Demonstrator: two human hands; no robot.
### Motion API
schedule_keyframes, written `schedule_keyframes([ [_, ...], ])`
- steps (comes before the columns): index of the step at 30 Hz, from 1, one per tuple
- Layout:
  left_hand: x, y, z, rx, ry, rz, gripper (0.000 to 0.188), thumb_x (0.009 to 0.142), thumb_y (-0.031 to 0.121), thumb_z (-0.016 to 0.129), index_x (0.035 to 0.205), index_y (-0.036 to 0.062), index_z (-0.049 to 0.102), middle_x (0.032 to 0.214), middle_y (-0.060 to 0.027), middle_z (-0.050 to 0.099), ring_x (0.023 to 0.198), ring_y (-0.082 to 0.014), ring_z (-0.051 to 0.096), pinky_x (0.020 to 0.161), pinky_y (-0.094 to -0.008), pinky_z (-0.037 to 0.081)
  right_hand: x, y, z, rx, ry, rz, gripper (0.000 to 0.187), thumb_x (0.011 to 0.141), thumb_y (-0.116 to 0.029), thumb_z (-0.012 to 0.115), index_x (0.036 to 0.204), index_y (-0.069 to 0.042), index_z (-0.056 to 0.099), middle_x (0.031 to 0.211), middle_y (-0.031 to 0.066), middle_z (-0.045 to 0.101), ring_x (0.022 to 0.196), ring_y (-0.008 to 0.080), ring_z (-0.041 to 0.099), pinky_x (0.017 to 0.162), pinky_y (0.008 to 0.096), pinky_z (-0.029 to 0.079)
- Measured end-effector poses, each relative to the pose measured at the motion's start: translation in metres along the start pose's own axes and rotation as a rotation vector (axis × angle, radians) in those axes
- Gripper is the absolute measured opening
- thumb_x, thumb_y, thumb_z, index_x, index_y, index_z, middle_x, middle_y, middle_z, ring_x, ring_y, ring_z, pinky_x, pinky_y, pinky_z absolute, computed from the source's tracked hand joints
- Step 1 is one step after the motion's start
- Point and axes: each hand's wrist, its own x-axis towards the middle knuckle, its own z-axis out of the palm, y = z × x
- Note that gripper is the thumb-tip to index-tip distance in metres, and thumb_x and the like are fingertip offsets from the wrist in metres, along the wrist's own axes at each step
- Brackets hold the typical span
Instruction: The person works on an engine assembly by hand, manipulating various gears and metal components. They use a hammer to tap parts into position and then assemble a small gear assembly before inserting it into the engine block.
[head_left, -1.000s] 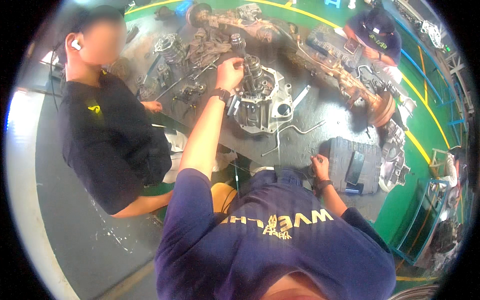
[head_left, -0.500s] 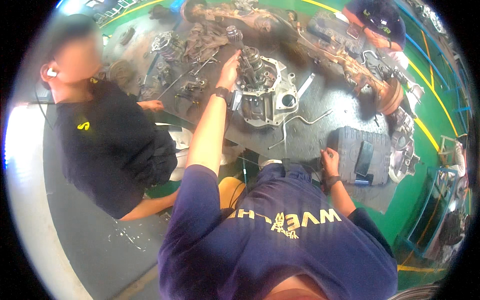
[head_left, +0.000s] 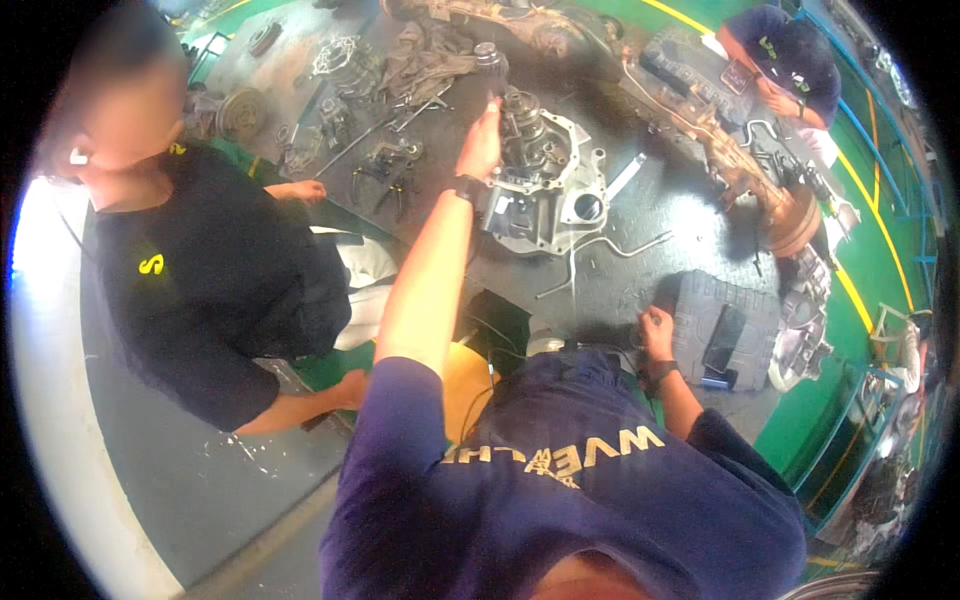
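On the metal-topped table stands a pale metal gearbox housing (head_left: 535, 215), its open top upward and gears (head_left: 522, 112) rising from it. My left hand (head_left: 482, 143) reaches to the housing's left side, its fingers closed against a toothed gear shaft (head_left: 489, 62) that stands upright there; my palm hides the lower part. My right hand (head_left: 657, 333) rests by the near table edge, left of a dark grey plastic case (head_left: 710, 325). Its fingers are curled; whatever they hold is too small to make out. A phone (head_left: 724, 342) lies on the case.
A bent metal pipe (head_left: 610, 245) lies in front of the housing. Hand tools (head_left: 385, 170) and a dark cloth (head_left: 430, 65) lie to the left. A rusty axle (head_left: 740, 170) crosses the back right. One person (head_left: 210, 270) is on my left, another (head_left: 785, 60) at the far right.
The view has turned slightly, shifting the table items. My left hand sits a little further right, closer against the housing's side. My right hand stays at the table edge.
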Motion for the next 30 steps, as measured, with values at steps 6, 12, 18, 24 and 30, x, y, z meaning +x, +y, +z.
schedule_keyframes([
  [6,-0.035,0.032,0.019,-0.039,-0.004,-0.114,0.076,0.109,0.059,0.035,0.159,0.0017,0.035,0.165,-0.0164,0.036,0.154,-0.028,0.031,0.125,-0.0414,0.022,-0.018,0.004,0.004,-0.201,0.324,-0.464,0.035,0.087,-0.026,0.071,0.079,0.007,0.059,0.072,0.0171,0.057,0.071,0.0243,0.054,0.069,0.0423,0.046],
  [12,-0.059,0.032,0.029,0.073,0.089,-0.092,0.077,0.107,0.059,0.039,0.161,0.0044,0.03,0.164,-0.0167,0.038,0.153,-0.0297,0.032,0.124,-0.048,0.023,-0.036,-0.023,-0.027,-0.127,-0.017,-0.281,0.03,0.085,-0.023,0.071,0.08,0.004,0.06,0.078,0.0257,0.056,0.075,0.0379,0.059,0.07,0.0468,0.046],
  [18,-0.154,-0.062,-0.027,0.153,0.023,-0.371,0.067,0.108,0.048,0.05,0.158,0.0046,0.038,0.146,-0.0127,0.058,0.117,-0.0193,0.061,0.094,-0.0343,0.05,-0.036,-0.048,-0.026,-0.042,-0.191,-0.208,0.028,0.086,-0.021,0.069,0.078,0.004,0.059,0.077,0.0228,0.058,0.076,0.0408,0.059,0.071,0.0456,0.047],
  [24,-0.282,-0.131,-0.038,-0.232,0.235,-0.728,0.041,0.105,0.033,0.059,0.138,0.0099,0.056,0.12,-0.0128,0.071,0.103,-0.0245,0.069,0.086,-0.0397,0.057,-0.03,-0.034,-0.039,-0.079,-0.234,-0.302,0.022,0.085,-0.016,0.071,0.079,0.002,0.061,0.079,0.0211,0.06,0.078,0.0408,0.06,0.071,0.0461,0.048],
  [30,-0.269,-0.105,-0.059,-0.171,0.255,-0.763,0.04,0.106,0.03,0.056,0.138,0.0075,0.058,0.122,-0.011,0.072,0.102,-0.0194,0.07,0.086,-0.0337,0.055,-0.022,-0.032,-0.037,-0.104,-0.291,-0.355,0.016,0.082,-0.009,0.068,0.078,0.003,0.06,0.076,0.0195,0.059,0.071,0.0366,0.058,0.069,0.0428,0.047],
])
